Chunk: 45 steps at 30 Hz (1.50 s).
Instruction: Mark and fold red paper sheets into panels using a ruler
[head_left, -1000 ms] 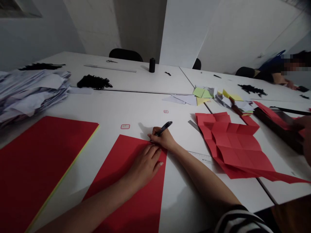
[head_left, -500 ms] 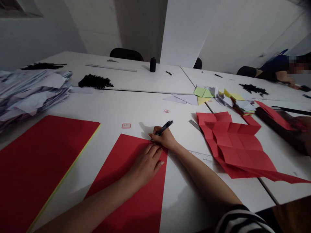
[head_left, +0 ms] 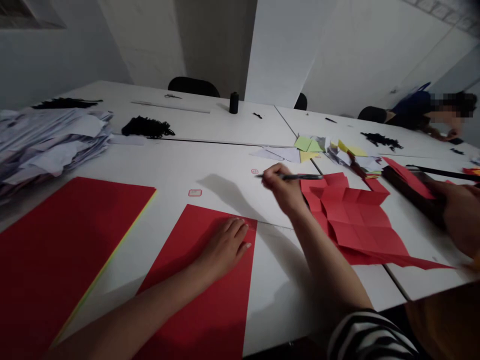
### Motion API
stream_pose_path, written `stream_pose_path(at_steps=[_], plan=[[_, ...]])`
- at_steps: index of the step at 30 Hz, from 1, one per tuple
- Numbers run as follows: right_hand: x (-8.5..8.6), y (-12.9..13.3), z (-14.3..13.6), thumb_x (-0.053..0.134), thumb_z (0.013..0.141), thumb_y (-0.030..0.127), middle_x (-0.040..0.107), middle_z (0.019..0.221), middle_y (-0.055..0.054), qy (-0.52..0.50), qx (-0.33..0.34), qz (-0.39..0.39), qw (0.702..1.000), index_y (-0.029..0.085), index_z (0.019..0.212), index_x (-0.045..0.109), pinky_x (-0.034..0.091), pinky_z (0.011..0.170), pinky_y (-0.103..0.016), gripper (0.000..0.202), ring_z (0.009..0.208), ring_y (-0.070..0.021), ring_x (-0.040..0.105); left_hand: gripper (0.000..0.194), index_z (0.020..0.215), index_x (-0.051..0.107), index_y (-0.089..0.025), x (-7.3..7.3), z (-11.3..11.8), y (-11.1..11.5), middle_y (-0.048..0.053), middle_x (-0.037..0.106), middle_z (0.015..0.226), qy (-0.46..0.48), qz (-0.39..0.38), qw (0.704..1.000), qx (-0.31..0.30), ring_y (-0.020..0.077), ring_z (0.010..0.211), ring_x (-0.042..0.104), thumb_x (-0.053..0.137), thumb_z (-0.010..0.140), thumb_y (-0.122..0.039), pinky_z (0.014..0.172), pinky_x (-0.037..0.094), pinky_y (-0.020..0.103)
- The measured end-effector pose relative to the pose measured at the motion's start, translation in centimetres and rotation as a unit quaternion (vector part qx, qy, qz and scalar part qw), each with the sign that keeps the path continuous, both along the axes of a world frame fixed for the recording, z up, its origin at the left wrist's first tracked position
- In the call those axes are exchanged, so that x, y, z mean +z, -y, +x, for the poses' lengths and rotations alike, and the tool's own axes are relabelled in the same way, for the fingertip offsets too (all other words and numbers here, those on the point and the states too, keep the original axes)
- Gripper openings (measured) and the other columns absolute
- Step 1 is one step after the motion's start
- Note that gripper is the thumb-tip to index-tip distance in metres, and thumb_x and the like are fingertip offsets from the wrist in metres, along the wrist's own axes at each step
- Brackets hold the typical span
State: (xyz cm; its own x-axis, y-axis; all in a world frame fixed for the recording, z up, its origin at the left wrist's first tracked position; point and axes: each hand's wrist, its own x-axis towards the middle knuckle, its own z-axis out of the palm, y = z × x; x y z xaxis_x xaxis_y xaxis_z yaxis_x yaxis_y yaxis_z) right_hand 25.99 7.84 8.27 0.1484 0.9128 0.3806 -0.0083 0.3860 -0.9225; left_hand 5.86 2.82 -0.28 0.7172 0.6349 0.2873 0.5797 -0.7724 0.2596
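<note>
My left hand (head_left: 226,243) lies flat on a red sheet of paper (head_left: 202,305), its fingertips close to the sheet's far edge. A faint clear strip shows by those fingertips, too dim to name. To the right, my right hand (head_left: 285,189) is raised off the sheet, its fingers closed round a dark pen (head_left: 305,176). The pen is held nearly level, its tip pointing left near a small red-framed label (head_left: 255,171) on the table. A second such label (head_left: 195,193) lies just beyond the red sheet.
At left are a red paper stack (head_left: 75,260) with a yellow edge and a heap of white papers (head_left: 56,145). Creased red paper (head_left: 360,220) lies at right, near another person's hand (head_left: 463,215). A black thread spool (head_left: 234,103) stands on the far table.
My right hand has lifted from the red sheet's far edge and moved up and right. The pen has tipped from slanted to nearly level. My left hand stays on the sheet.
</note>
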Motion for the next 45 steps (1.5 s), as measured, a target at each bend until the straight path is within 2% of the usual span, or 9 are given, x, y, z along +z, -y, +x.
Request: stream_pose_path(at_steps=[3,5,8,11,16,23,30,40,45], plan=[[2.7,1.9,2.2,0.069,0.078,0.045,0.059,0.069,0.005,-0.023,-0.023,0.084,0.996,0.025,0.085,0.057,0.044,0.059,-0.023,0.024,0.06,-0.0095,0.054,0.031,0.119,0.055,-0.015,0.2,0.4,-0.3,0.013,0.056,0.125,0.005,-0.012,1.0,-0.011,0.0281,0.118,0.05,0.052,0.091,-0.026,0.101,0.046,0.045],[2.4,3.2,3.1,0.062,0.086,0.046,0.064,0.073,0.004,0.045,-0.027,0.088,0.995,0.026,0.092,0.059,0.047,0.06,-0.025,0.021,0.062,-0.0105,0.058,0.033,0.12,0.055,-0.015,0.5,0.6,-0.5,0.014,0.055,0.125,0.007,-0.039,0.999,-0.017,0.0285,0.119,0.049,0.052,0.091,-0.029,0.102,0.044,0.045],[-0.7,5.1,4.1,0.058,0.09,0.043,0.07,0.08,-0.001,0.244,-0.022,0.042,0.969,0.024,0.096,0.064,0.051,0.068,-0.029,0.021,0.07,-0.0146,0.065,0.039,0.124,0.053,-0.012,0.5,0.7,-0.8,0.016,0.049,0.132,0.007,-0.078,0.997,-0.014,0.0302,0.124,0.043,0.051,0.092,-0.034,0.105,0.039,0.046],[-4.8,6.6,5.2,0.061,0.088,0.037,0.072,0.097,-0.006,0.438,-0.005,0.027,0.899,0.023,0.101,0.068,0.051,0.083,-0.035,0.02,0.092,-0.0209,0.067,0.04,0.125,0.054,-0.011,0.4,0.6,-1.4,0.015,0.049,0.131,0.005,-0.072,0.997,0.011,0.029,0.123,0.042,0.051,0.092,-0.033,0.106,0.036,0.044],[-8.3,6.8,6.6,0.054,0.09,0.026,0.07,0.107,-0.009,0.49,0.02,0.032,0.871,0.02,0.111,0.068,0.046,0.096,-0.039,0.026,0.112,-0.0243,0.06,0.04,0.122,0.055,-0.007,0.4,0.4,-1.9,0.014,0.048,0.125,0.035,-0.064,0.997,0.037,0.0276,0.121,0.042,0.055,0.091,-0.033,0.105,0.036,0.043],[-7.5,6.9,5.9,0.044,0.084,0.009,0.069,0.093,-0.008,0.512,-0.009,-0.028,0.858,0.018,0.114,0.069,0.047,0.089,-0.037,0.04,0.103,-0.0252,0.06,0.037,0.123,0.055,-0.014,1.3,-1.3,-2.7,0.01,0.049,0.128,0.105,-0.081,0.991,0.009,0.0235,0.124,0.045,0.056,0.089,-0.03,0.107,0.037,0.043],[-6.4,7.0,4.2,0.045,0.083,0.003,0.071,0.097,-0.009,0.563,-0.026,-0.075,0.822,0.017,0.116,0.068,0.046,0.081,-0.027,0.042,0.092,-0.0197,0.063,0.043,0.134,0.052,-0.024,3.4,-5.6,-2.2,0.005,0.05,0.144,-0.068,-0.108,0.983,-0.135,0.0218,0.136,0.04,0.049,0.092,-0.032,0.111,0.036,0.04],[-5.6,6.5,3.7,0.047,0.082,0.005,0.07,0.084,-0.009,0.583,-0.15,-0.128,0.788,0.018,0.11,0.065,0.039,0.062,-0.026,0.036,0.077,-0.0207,0.064,0.051,0.133,0.054,-0.017,2.0,-4.3,1.0,0.013,0.052,0.139,-0.133,0.032,0.99,0.043,0.0318,0.124,0.048,0.048,0.093,-0.048,0.099,0.042,0.046],[-4.0,6.7,1.5,0.057,0.08,0.012,0.07,0.087,-0.004,0.574,-0.091,-0.087,0.809,0.024,0.107,0.061,0.039,0.063,-0.024,0.029,0.076,-0.0184,0.065,0.053,0.132,0.054,-0.016,1.8,-5.0,2.3,0.015,0.056,0.132,-0.15,0.058,0.981,0.107,0.0329,0.115,0.053,0.048,0.093,-0.051,0.093,0.045,0.047]])
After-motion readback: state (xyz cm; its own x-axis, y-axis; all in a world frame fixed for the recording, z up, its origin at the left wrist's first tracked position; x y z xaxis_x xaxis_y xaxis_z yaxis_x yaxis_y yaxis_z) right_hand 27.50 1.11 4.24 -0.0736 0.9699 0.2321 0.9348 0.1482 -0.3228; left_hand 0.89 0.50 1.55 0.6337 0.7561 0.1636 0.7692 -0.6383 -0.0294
